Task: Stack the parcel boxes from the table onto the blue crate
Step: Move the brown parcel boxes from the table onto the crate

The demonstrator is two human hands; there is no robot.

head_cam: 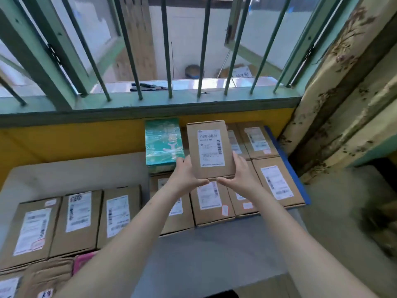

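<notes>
Both hands' grip (211, 179) holds a labelled box (210, 149) above boxes (209, 202) covering the blue crate (300, 181).

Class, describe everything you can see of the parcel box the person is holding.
The held box is plain brown cardboard, flat and rectangular, with a white printed shipping label bearing barcodes on its upper face. The left hand and right hand grip its near corners from either side, holding it label-up, raised above the boxes already laid on the blue crate, beside a green wrapped packet.
</notes>
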